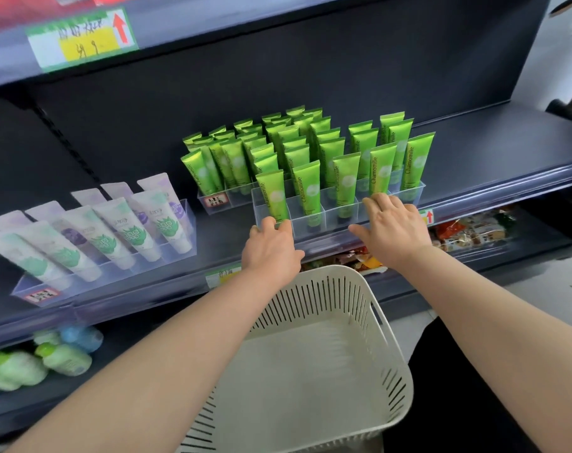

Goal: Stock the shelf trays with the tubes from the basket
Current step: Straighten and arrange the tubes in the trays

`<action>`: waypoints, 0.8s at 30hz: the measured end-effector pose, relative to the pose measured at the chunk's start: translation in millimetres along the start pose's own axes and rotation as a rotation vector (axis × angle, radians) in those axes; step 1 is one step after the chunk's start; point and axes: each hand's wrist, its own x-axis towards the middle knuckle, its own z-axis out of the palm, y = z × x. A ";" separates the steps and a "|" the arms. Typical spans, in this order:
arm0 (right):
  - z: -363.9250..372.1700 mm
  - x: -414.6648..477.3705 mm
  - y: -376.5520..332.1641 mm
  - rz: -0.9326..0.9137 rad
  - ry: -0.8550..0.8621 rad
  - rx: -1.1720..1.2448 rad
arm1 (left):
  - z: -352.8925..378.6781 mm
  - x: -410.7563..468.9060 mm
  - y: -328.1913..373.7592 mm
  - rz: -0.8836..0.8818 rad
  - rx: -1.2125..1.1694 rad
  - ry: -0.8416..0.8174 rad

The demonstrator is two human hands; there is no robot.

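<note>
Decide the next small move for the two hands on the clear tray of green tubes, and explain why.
Probably slide the clear tray back: both the left hand and right hand hold its front wall, it sits at the front edge of the shelf, and the basket looks empty.

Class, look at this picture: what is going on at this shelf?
A person is stocking a shop shelf. Both the left hand and the right hand hold the front edge of a clear tray full of upright green tubes. The white basket below them looks empty.
</note>
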 end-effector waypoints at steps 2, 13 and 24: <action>0.0 0.4 7.9 0.012 0.001 -0.003 | 1.2 3.0 8.3 0.015 0.010 0.002; 0.4 4.9 40.4 0.078 -0.016 -0.030 | 4.3 16.5 44.4 0.041 -0.008 0.011; -0.1 10.0 75.4 0.157 -0.020 -0.013 | 5.2 28.7 83.6 0.094 0.013 0.002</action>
